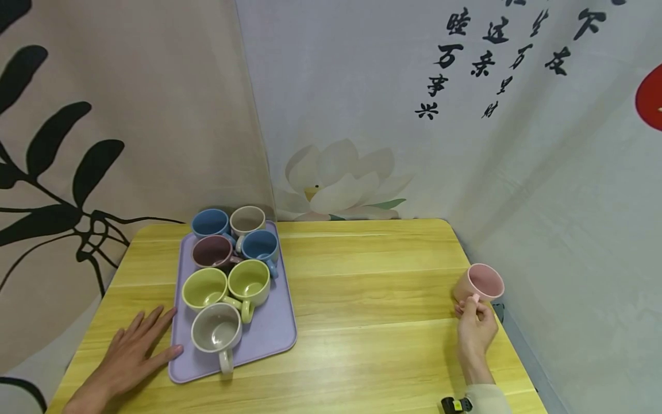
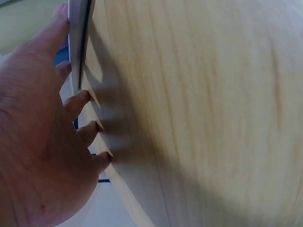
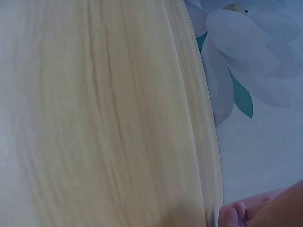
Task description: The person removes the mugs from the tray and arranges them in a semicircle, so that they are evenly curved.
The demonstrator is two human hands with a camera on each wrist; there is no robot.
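Step in hand, I'd say: handling the pink cup on its own, well apart from the rest, at R of frame by the R edge of the table. R hand has its fingers curled in, pinching the cup's handle; can't tell if the base touches the wood. L hand, lower L, holds nothing: fingers straight & spread, thumb over the L rim of the purple tray, fingertips at or just beside it, prob. steadying it.

Tray, L of centre, carries 7 more cups: a grey cup lowest in frame, 2 green cups, a dark red cup, 2 blue cups, a beige cup nr the top.

Next move prob. calls for a firm grip & a level cup, w/ care as the table edge is v. close.

Table's yellowish wood w/ visible grain, rounded corner upper R. Bkgd: hanging cloth w/ a pale lotus mid-frame, black writing upper R, red patch far R, black leaves far L. Pale sleeve & black wrist gadget lower R.
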